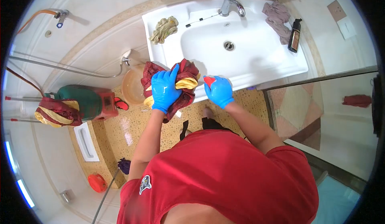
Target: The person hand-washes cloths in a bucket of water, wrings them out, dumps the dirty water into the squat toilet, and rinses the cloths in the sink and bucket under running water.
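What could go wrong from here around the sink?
The maroon and yellow cloth, bunched at the left hand, reaches past the front edge of the sink counter; it might slip to the floor. The dark pump bottle near the counter's right end could be knocked.

- My left hand (pixel 164 90), blue glove, on maroon-and-yellow cloth (pixel 187 72), at basin's (pixel 170 54) near left corner.
- My right hand (pixel 220 91), blue glove, closed round red item (pixel 209 80), mostly hidden, can't tell what.
- Faucet (pixel 230 2) at basin's back edge.
- Greenish rag (pixel 164 29), rim, left.
- Grey-mauve rag (pixel 277 20), rim, right; dark bottle (pixel 294 36) just beside it.
- Orange tub (pixel 132 88), left of cloth, below basin.
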Demonstrator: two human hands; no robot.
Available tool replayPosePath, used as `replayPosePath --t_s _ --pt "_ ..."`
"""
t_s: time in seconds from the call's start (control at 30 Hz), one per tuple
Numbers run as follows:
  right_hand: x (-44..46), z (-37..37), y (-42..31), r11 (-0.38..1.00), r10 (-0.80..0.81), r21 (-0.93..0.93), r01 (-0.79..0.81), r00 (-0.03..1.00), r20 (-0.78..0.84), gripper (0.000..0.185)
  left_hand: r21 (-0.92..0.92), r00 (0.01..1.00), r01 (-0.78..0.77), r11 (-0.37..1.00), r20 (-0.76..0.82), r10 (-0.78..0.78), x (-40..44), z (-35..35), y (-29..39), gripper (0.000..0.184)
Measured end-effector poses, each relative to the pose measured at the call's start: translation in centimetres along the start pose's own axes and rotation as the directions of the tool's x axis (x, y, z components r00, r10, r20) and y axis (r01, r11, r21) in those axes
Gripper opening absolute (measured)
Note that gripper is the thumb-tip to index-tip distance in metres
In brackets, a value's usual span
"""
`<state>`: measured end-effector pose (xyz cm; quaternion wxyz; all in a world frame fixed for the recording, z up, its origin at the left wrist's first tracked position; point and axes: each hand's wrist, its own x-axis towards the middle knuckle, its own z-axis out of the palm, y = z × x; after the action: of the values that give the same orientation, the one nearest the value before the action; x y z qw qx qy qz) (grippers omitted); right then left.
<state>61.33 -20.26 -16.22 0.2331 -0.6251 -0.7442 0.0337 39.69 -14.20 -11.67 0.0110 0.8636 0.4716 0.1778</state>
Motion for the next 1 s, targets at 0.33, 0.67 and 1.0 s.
replayPosePath --t_s 0.33,0.67,1.0 --pt "0.2 -0.4 -0.2 0.999 -0.021 -0.036 0.021 1.000 0.019 0.019 -0.003 1.000 0.019 1.000 0.015 -0.019 0.1 -0.1 0.0 0.076" --pt "-0.1 0.1 -0.2 0.998 -0.025 -0.050 0.024 1.000 -0.004 0.022 -0.012 1.000 0.005 1.000 -0.017 -0.005 0.2 -0.2 0.0 0.073" --pt "-0.2 1.2 0.6 1.000 0.008 0.002 -0.008 1.000 -0.021 0.022 -0.009 1.000 -0.003 1.000 -0.023 0.003 0.2 -0.4 0.1 0.072"
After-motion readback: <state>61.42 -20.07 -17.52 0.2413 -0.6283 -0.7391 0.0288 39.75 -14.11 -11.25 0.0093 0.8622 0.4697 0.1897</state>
